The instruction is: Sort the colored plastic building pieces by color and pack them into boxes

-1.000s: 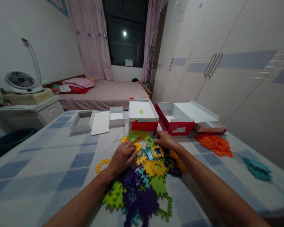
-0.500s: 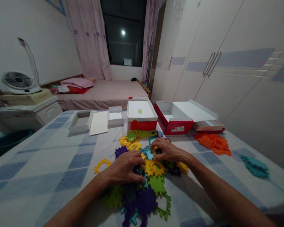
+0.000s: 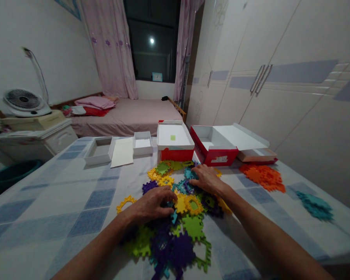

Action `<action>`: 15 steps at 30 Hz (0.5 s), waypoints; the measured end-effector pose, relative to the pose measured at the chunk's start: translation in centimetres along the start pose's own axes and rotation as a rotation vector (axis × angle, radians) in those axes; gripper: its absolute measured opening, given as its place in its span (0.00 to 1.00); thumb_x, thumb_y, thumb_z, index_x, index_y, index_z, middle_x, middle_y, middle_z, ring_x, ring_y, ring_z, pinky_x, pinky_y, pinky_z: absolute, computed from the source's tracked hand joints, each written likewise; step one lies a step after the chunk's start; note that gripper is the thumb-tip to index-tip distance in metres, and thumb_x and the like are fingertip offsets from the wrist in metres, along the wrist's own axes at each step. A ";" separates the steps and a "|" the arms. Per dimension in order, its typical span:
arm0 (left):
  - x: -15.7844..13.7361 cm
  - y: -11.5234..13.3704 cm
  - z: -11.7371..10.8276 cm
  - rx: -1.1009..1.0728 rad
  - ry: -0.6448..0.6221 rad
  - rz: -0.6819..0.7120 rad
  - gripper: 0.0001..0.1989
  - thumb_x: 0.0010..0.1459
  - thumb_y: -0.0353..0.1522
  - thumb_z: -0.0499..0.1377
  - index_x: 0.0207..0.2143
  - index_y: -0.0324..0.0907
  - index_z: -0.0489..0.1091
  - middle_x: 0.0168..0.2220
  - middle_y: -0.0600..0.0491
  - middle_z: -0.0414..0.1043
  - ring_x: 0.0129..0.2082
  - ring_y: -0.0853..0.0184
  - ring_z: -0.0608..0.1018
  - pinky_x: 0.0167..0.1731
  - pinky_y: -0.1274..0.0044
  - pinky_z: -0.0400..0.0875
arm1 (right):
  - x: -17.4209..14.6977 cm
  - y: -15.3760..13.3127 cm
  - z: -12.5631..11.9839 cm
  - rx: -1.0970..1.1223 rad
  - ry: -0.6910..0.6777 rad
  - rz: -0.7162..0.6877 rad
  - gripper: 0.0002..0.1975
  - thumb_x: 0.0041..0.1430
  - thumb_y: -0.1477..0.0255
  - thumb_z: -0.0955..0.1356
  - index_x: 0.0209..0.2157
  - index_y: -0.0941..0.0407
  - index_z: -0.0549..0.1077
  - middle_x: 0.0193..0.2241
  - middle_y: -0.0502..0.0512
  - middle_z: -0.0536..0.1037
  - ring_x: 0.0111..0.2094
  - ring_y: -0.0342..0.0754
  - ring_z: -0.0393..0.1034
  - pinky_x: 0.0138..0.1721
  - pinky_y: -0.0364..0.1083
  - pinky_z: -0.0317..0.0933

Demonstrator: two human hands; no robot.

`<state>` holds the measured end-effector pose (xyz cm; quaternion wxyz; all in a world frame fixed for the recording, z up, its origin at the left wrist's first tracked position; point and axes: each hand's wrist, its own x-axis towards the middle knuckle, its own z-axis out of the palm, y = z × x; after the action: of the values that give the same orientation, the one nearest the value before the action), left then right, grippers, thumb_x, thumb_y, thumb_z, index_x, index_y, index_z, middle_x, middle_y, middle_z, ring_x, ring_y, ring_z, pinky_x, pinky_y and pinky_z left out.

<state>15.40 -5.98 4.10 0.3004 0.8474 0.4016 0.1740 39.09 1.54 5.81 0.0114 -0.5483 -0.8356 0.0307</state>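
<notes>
Toothed, gear-edged flat puzzle pieces lie in a loose heap in front of me, among them a dark purple piece [image 3: 182,249], a lime green piece [image 3: 193,226] and a yellow piece [image 3: 194,205]. My left hand [image 3: 154,204] is curled at the heap's left side, thumb and fingers closed around a light blue puzzle piece [image 3: 174,217], mostly hidden by the hand. Over the far right part, my right hand [image 3: 207,179] has its fingers apart. Beside its thumb lies a small purple piece [image 3: 188,186] on teal ones; what is under its palm is hidden.
Behind the heap stand a red-and-white box [image 3: 177,154] and an open red box [image 3: 221,157]. Small white trays [image 3: 97,157] and a cream card [image 3: 122,153] lie left of them. Orange pieces [image 3: 262,177] and teal pieces [image 3: 315,206] are piled at right on the checked tablecloth [image 3: 99,198].
My right hand has shifted slightly right and its fingers have opened, leaving the purple piece on the heap. My left hand has moved a little up and left with the light blue piece.
</notes>
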 end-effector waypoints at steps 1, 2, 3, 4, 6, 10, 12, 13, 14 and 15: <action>0.1 -0.1 0.1 -0.014 0.022 -0.001 0.13 0.50 0.29 0.60 0.41 0.44 0.71 0.35 0.55 0.68 0.33 0.70 0.70 0.36 0.78 0.63 | 0.1 -0.1 0.2 0.009 0.001 0.007 0.18 0.58 0.64 0.66 0.46 0.59 0.73 0.48 0.65 0.73 0.50 0.60 0.65 0.47 0.54 0.57; 0.1 -0.3 0.2 -0.030 0.055 -0.003 0.14 0.50 0.29 0.59 0.41 0.43 0.71 0.35 0.55 0.68 0.32 0.70 0.69 0.34 0.78 0.63 | 0.2 -0.1 0.4 0.035 0.008 0.002 0.16 0.59 0.67 0.65 0.46 0.58 0.73 0.47 0.64 0.74 0.50 0.58 0.66 0.48 0.52 0.57; 0.3 -0.5 0.3 -0.049 0.096 -0.010 0.14 0.50 0.29 0.59 0.41 0.43 0.72 0.34 0.55 0.68 0.31 0.71 0.69 0.33 0.79 0.63 | 0.3 0.1 0.6 0.069 0.014 -0.008 0.14 0.61 0.69 0.63 0.46 0.58 0.73 0.47 0.62 0.74 0.49 0.55 0.67 0.48 0.50 0.57; 0.4 -0.7 0.4 -0.075 0.143 -0.021 0.14 0.50 0.28 0.58 0.42 0.42 0.72 0.33 0.55 0.68 0.30 0.72 0.69 0.32 0.79 0.63 | 0.4 0.4 0.7 0.104 0.022 -0.020 0.14 0.62 0.70 0.61 0.46 0.58 0.73 0.46 0.61 0.75 0.48 0.53 0.68 0.48 0.48 0.57; 0.7 -1.2 0.5 -0.149 0.243 -0.052 0.14 0.51 0.28 0.56 0.42 0.41 0.72 0.31 0.55 0.68 0.28 0.73 0.69 0.30 0.80 0.63 | 0.6 1.1 0.7 0.146 0.066 -0.010 0.14 0.65 0.70 0.59 0.44 0.58 0.73 0.43 0.60 0.76 0.46 0.50 0.69 0.46 0.45 0.58; 1.1 -2.2 0.7 -0.233 0.449 -0.130 0.12 0.54 0.31 0.54 0.41 0.39 0.72 0.27 0.56 0.68 0.26 0.72 0.70 0.28 0.79 0.65 | 1.3 1.1 -0.1 0.106 0.149 -0.021 0.14 0.64 0.74 0.59 0.43 0.59 0.74 0.41 0.60 0.74 0.43 0.49 0.69 0.44 0.44 0.59; 1.1 -2.4 0.7 -0.201 0.512 -0.155 0.11 0.56 0.32 0.54 0.39 0.39 0.72 0.29 0.55 0.70 0.27 0.71 0.72 0.30 0.78 0.67 | 1.9 0.3 -0.6 0.063 0.108 -0.097 0.15 0.61 0.77 0.61 0.46 0.56 0.74 0.43 0.60 0.72 0.44 0.49 0.69 0.44 0.43 0.59; 1.1 -2.4 0.7 -0.175 0.524 -0.154 0.10 0.56 0.32 0.54 0.39 0.40 0.72 0.30 0.54 0.71 0.29 0.70 0.73 0.31 0.77 0.68 | 2.2 -0.2 -0.7 0.040 0.066 -0.136 0.16 0.60 0.78 0.62 0.47 0.55 0.74 0.44 0.60 0.72 0.45 0.50 0.69 0.44 0.43 0.59; 1.1 -2.4 0.8 -0.144 0.526 -0.141 0.10 0.57 0.32 0.54 0.38 0.40 0.72 0.32 0.53 0.72 0.30 0.70 0.74 0.33 0.76 0.69 | 2.6 -0.6 -0.8 0.018 0.022 -0.166 0.17 0.58 0.77 0.63 0.48 0.54 0.73 0.45 0.60 0.71 0.46 0.51 0.68 0.44 0.44 0.59; 1.1 -2.4 0.8 -0.109 0.525 -0.118 0.09 0.57 0.31 0.54 0.38 0.40 0.72 0.34 0.52 0.73 0.33 0.69 0.74 0.35 0.75 0.69 | 2.9 -0.9 -0.9 0.000 -0.019 -0.184 0.17 0.57 0.77 0.65 0.49 0.54 0.73 0.45 0.61 0.71 0.47 0.52 0.68 0.44 0.44 0.60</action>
<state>15.14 -4.26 2.00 0.2407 0.7311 0.5046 0.3911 37.10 3.90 6.69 0.0062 -0.4691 -0.8824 0.0344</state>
